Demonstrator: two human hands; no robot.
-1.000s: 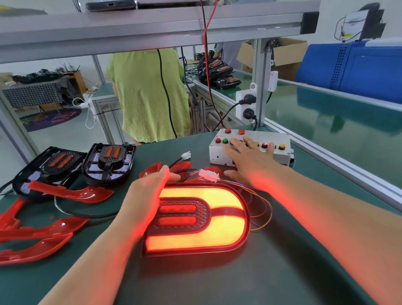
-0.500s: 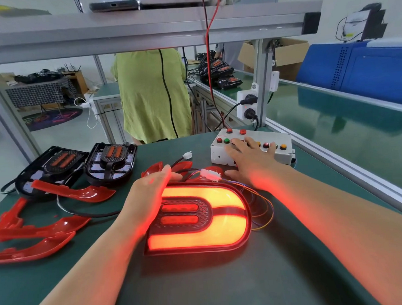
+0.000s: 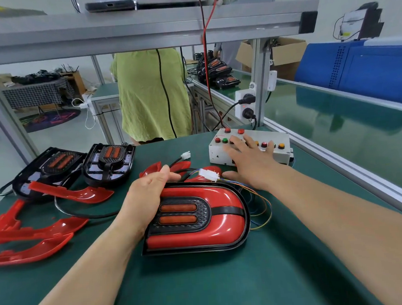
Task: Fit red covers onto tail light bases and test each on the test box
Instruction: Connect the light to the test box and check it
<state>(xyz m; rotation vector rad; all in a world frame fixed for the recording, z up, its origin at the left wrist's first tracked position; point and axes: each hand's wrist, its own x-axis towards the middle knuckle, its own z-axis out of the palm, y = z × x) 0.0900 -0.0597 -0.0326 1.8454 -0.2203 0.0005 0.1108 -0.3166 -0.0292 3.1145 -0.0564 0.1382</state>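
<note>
A dark green matted worktop (image 3: 228, 281) filled the lower view, edged on the right by an aluminium rail. Overhead ran a grey aluminium-framed shelf (image 3: 139, 30), and beyond the worktop's far edge stood a person in a loose yellow-green top (image 3: 150, 94). A large blue metal cabinet (image 3: 360, 69) sat well off to the right.

In the middle of the worktop lay the assembled tail light (image 3: 224, 224): a glossy red plastic cover with a rounded right end, seated in a black base, with two orange bars in a dark textured panel towards its left. At the far left two uncovered black plastic bases (image 3: 51, 167) (image 3: 109, 163) lay side by side, each showing a pair of orange bars. One of the loose curved red plastic covers (image 3: 72, 192) leaned against the left base. Two more (image 3: 34, 232) (image 3: 28, 252) lay close together near the worktop's left edge.

A small white test box (image 3: 217, 156) with red, green and amber buttons stood at the far right of the worktop, beyond the tail light and apart from it.

The left hand (image 3: 146, 194) lay over the tail light's left end, its fingers curled round the far edge and gripping it. The right hand (image 3: 250, 158) was spread flat over the test box, fingertips among the buttons; which one it pressed could not be told.

A white plastic plug (image 3: 210, 175) lay just beyond the tail light, between the hands, with thin coloured wires (image 3: 263, 205) looping round the light's right end.
</note>
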